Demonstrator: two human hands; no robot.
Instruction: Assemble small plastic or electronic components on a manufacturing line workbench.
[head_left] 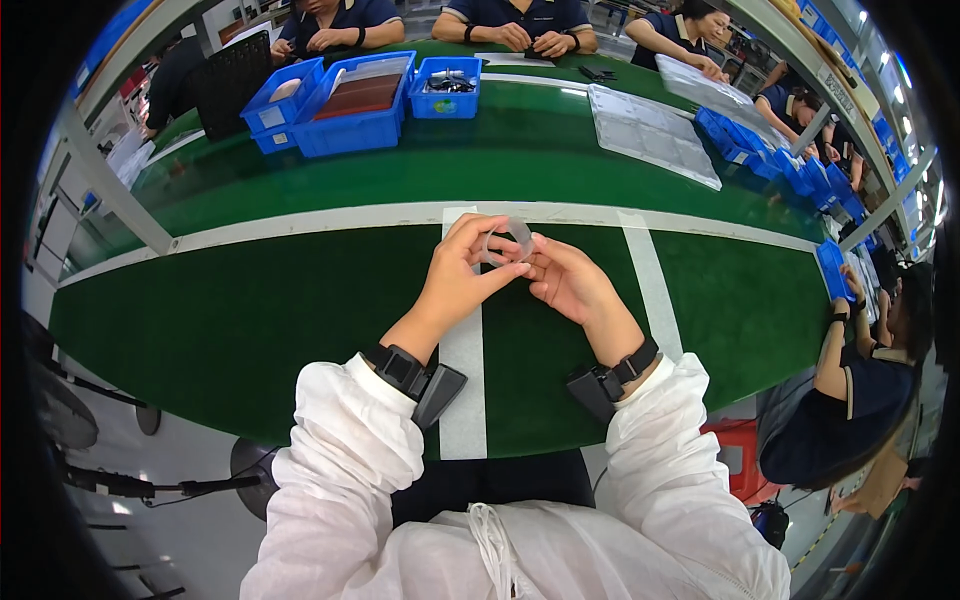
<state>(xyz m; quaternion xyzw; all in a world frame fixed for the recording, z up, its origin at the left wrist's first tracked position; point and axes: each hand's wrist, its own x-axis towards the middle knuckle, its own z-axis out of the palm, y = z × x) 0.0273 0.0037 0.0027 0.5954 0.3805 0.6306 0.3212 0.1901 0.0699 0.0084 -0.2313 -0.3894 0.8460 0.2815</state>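
Observation:
Between my hands is a clear, ring-shaped thing (521,236) that looks like a roll of transparent tape. My left hand (462,272) curls round its left side, with fingers along the far edge and thumb at the near edge. My right hand (567,281) pinches its right side between thumb and fingertips. Both hands are closed on it, raised over the green work surface (300,320), near a pale strip (461,390) running front to back. Black bands with small boxes sit on both wrists.
A white rail (350,216) crosses beyond my hands. Past it stand blue bins, one with a brown stack (362,94) and one with dark parts (450,84). A clear tray (650,130) lies at the far right. Several people work around the table; a red stool (738,455) stands at right.

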